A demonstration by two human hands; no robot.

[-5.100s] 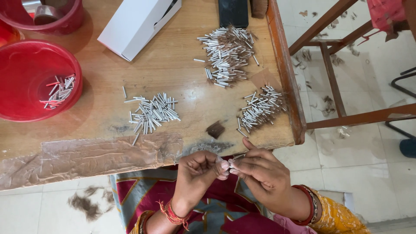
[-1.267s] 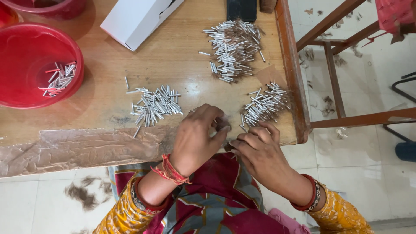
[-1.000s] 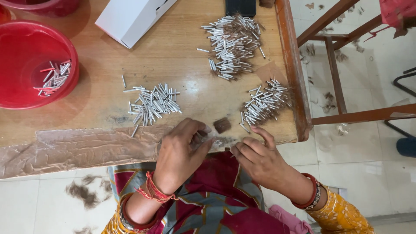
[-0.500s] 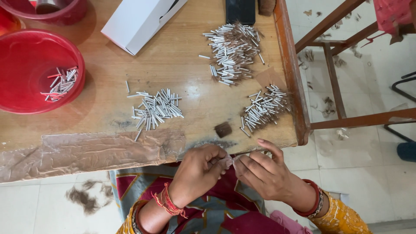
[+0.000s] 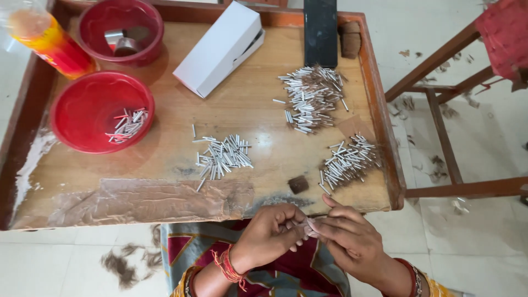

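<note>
My left hand (image 5: 269, 237) and my right hand (image 5: 347, 237) meet fingertip to fingertip just below the table's near edge, over my lap. Together they pinch a small thin piece (image 5: 311, 222), too small to make out. Closest to them on the wooden table (image 5: 165, 170) are a small dark tuft (image 5: 298, 184) and a pile of short silver tubes with dark fibres (image 5: 350, 162). A second pile of silver tubes (image 5: 223, 157) lies mid-table, and a third, larger pile (image 5: 311, 99) lies farther back.
A red bowl (image 5: 82, 118) at the left holds several tubes; another red bowl (image 5: 96, 22) stands behind it with metal parts. A white box (image 5: 220, 49), a black slab (image 5: 320, 33) and an orange-yellow bottle (image 5: 47, 38) stand at the back. A wooden chair frame (image 5: 440, 110) stands at the right. Hair clumps (image 5: 124, 264) lie on the floor.
My left hand reached onto the table's near edge by the dark tuft, then drew back. Both hands now join over my lap, pinching the small piece.
</note>
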